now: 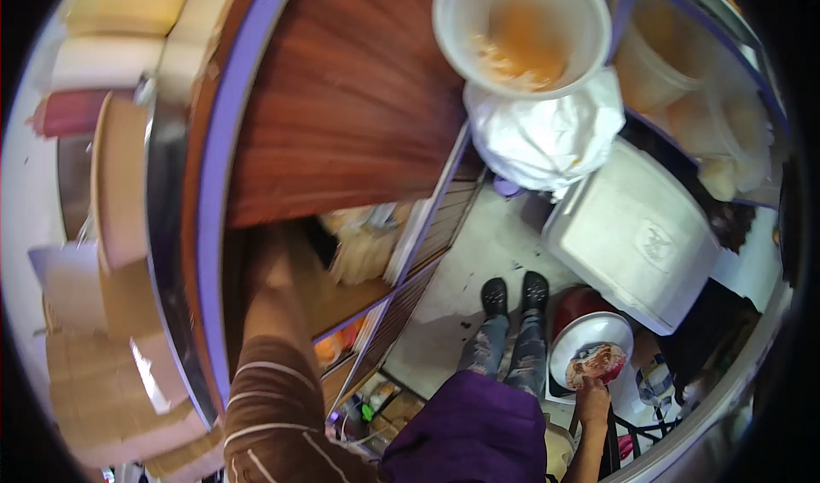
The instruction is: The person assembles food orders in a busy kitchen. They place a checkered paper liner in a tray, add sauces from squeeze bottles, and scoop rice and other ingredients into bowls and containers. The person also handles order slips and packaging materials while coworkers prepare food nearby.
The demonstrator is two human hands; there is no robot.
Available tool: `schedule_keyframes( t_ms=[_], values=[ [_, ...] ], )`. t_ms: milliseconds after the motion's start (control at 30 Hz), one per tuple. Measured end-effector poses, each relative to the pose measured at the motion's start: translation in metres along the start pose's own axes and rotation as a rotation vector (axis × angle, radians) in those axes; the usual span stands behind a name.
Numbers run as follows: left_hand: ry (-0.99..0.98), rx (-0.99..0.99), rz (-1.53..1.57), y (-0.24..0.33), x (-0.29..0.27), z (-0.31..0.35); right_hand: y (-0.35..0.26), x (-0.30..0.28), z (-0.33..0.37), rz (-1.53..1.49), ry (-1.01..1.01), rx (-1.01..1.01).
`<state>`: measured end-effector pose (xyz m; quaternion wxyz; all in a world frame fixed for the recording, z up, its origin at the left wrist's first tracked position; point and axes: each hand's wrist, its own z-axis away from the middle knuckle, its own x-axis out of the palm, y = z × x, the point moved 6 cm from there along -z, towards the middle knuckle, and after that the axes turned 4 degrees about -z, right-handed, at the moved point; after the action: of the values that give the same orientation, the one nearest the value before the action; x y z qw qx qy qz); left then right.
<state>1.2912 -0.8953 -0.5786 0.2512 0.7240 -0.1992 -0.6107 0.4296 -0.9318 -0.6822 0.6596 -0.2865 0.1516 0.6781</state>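
My left forearm (278, 304) reaches under the reddish-brown wooden counter (342, 99) into an open shelf (342, 304). The hand at its end is hidden in the shadow there. Beside it on the shelf lies a stack of pale brown pieces, perhaps paper bags (363, 248). My right hand (592, 404) hangs low at the right, its fingers closed on the edge of a red and pinkish-white patterned thing, perhaps a packet (598, 365). Behind that thing shows a round white lid (568, 338) on a dark red container (581, 304).
A translucent tub with orange contents (521, 43) stands above a white plastic-wrapped bundle (547, 133). A large pale lidded bin (636, 235) stands right of my feet (512, 293). Cardboard pieces (111, 380) fill the left, past the purple counter edge (218, 184).
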Motion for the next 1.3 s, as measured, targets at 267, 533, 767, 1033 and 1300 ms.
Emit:
schedule_keyframes(
  t_ms=[267,533,767,1033,1300],
  values=[
    [-0.08,0.042,-0.054,0.0,0.02,-0.027,-0.019,-0.018,-0.005,-0.037,-0.005,0.039],
    [-0.113,0.025,-0.085,0.018,0.034,-0.016,-0.023,-0.028,0.004,-0.077,-0.056,0.088],
    [-0.124,0.02,-0.086,0.032,0.032,-0.003,-0.031,-0.041,0.005,-0.046,-0.093,0.101],
    [-0.12,0.023,-0.079,0.036,0.01,0.02,-0.048,-0.057,0.003,-0.044,-0.025,-0.015],
    [0.103,0.324,0.092,0.036,-0.069,0.194,-0.084,-0.09,0.007,-0.151,-0.064,-0.195]
  ],
)
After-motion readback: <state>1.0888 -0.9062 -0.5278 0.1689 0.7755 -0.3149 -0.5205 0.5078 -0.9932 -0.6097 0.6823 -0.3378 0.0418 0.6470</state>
